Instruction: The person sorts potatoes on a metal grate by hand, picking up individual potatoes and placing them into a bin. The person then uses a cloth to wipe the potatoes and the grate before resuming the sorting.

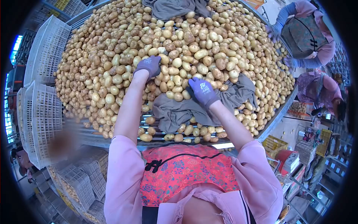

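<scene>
My left hand [150, 66], in a purple glove, reaches into the heap of potatoes [112, 71]. Its fingers curl downward, and what lies under them is hidden. A pale potato [163, 59] sits right beside its fingertips. My right hand [203, 92], gloved the same way, lies palm down with fingers stretched out over potatoes and the edge of a crumpled grey cloth [179, 112]. No potato shows in its grasp. The cloth spreads on both sides of that hand, on top of the potatoes.
Another dark cloth [173, 8] lies at the heap's far side. White plastic crates [41, 119] stand along the left. At the right, a co-worker's gloved hands [275, 31] touch the heap's edge. A metal rim [278, 115] borders the roller table. A blurred brown shape [63, 143] shows at lower left.
</scene>
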`<move>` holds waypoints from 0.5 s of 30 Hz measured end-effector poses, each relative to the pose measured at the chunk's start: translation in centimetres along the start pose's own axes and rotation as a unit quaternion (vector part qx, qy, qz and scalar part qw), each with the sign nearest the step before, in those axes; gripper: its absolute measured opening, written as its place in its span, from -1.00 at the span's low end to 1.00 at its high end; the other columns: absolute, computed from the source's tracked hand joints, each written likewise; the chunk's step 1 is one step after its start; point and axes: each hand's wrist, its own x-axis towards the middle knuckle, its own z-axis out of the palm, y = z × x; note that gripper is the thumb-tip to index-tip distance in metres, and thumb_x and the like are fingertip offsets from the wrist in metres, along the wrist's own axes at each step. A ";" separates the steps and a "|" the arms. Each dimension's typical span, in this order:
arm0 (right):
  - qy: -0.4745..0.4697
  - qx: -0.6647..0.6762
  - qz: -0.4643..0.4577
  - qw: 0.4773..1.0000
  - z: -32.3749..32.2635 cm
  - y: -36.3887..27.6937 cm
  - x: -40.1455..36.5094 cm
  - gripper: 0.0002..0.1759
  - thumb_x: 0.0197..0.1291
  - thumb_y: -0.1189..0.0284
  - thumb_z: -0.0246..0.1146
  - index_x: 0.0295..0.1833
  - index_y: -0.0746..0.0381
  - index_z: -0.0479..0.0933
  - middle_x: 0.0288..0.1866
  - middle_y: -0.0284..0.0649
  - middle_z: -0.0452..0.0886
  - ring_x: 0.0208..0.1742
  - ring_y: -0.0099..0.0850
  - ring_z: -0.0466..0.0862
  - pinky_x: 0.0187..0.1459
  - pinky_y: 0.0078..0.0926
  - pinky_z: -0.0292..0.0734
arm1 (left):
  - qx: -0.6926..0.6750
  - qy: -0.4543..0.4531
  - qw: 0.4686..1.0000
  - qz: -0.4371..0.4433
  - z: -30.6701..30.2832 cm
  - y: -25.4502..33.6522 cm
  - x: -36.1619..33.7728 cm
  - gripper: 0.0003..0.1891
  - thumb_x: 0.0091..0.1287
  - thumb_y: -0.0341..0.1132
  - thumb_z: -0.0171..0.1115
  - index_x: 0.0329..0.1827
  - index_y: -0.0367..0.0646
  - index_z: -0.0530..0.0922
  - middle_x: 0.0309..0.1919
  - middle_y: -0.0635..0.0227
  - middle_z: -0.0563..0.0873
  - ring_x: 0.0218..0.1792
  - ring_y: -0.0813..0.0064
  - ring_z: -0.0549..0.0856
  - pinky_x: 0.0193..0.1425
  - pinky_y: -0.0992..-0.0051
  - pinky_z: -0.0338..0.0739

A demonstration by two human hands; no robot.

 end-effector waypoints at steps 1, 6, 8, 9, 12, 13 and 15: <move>0.001 -0.002 0.000 1.000 -0.7 -0.3 -0.1 -0.79 0.21 0.35 0.12 -0.08 0.18 0.46 -0.20 -0.09 0.54 -0.23 -0.13 0.64 -0.27 -0.17 0.55 | 0.000 0.002 1.000 0.001 -0.2 0.2 -0.3 -0.64 0.23 -0.33 0.04 0.11 -0.08 0.51 0.07 0.09 0.63 0.06 0.07 0.63 0.14 0.20 0.53; 0.112 0.085 0.074 0.987 -4.1 0.1 4.0 -0.68 0.26 0.32 0.12 0.09 0.17 0.47 -0.07 -0.02 0.57 -0.05 -0.07 0.61 -0.11 -0.14 0.55 | -0.090 0.019 0.993 0.071 4.1 -0.1 -3.3 -0.70 0.16 -0.22 0.21 -0.06 -0.10 0.53 -0.11 0.06 0.66 -0.05 0.01 0.64 0.03 0.18 0.52; 0.058 0.010 0.102 0.993 -3.3 1.0 8.0 -0.61 0.25 0.35 0.11 0.18 0.17 0.45 -0.01 0.03 0.55 0.03 -0.04 0.58 -0.06 -0.14 0.54 | -0.119 0.053 0.989 0.063 4.6 1.1 -5.4 -0.71 0.16 -0.22 0.23 -0.08 -0.12 0.55 -0.13 0.05 0.67 -0.08 0.00 0.64 0.01 0.19 0.52; 0.019 -0.006 0.106 0.994 -1.7 1.5 9.2 -0.60 0.24 0.35 0.11 0.20 0.15 0.43 0.00 0.05 0.53 0.03 -0.03 0.57 -0.07 -0.12 0.54 | -0.140 0.060 0.987 0.055 5.1 1.3 -6.6 -0.71 0.17 -0.21 0.24 -0.09 -0.13 0.56 -0.13 0.05 0.67 -0.09 0.00 0.65 0.00 0.19 0.53; 0.001 -0.035 0.102 0.994 -1.0 0.6 10.7 -0.59 0.22 0.37 0.11 0.21 0.10 0.41 -0.05 0.04 0.50 -0.02 -0.02 0.57 -0.10 -0.09 0.54 | -0.384 0.058 0.920 0.050 6.1 0.5 -9.2 -0.65 0.22 -0.21 0.27 0.01 -0.21 0.54 -0.10 0.21 0.66 -0.07 0.31 0.64 0.07 0.37 0.49; -0.001 -0.026 0.118 0.993 -1.1 0.3 10.6 -0.59 0.22 0.37 0.11 0.20 0.09 0.42 -0.05 0.03 0.50 -0.02 -0.02 0.57 -0.11 -0.08 0.53 | -0.469 0.080 0.877 0.072 6.1 0.4 -10.2 -0.64 0.24 -0.24 0.26 0.05 -0.23 0.53 -0.06 0.26 0.64 -0.03 0.39 0.61 0.10 0.42 0.47; -0.007 0.018 0.113 0.993 -2.0 -0.2 9.4 -0.58 0.17 0.35 0.16 0.17 0.13 0.41 -0.06 0.02 0.50 -0.03 -0.03 0.58 -0.09 -0.08 0.52 | -0.544 0.103 0.832 0.040 5.7 0.6 -11.2 -0.65 0.26 -0.29 0.23 0.07 -0.24 0.52 -0.03 0.28 0.62 0.00 0.43 0.59 0.13 0.43 0.46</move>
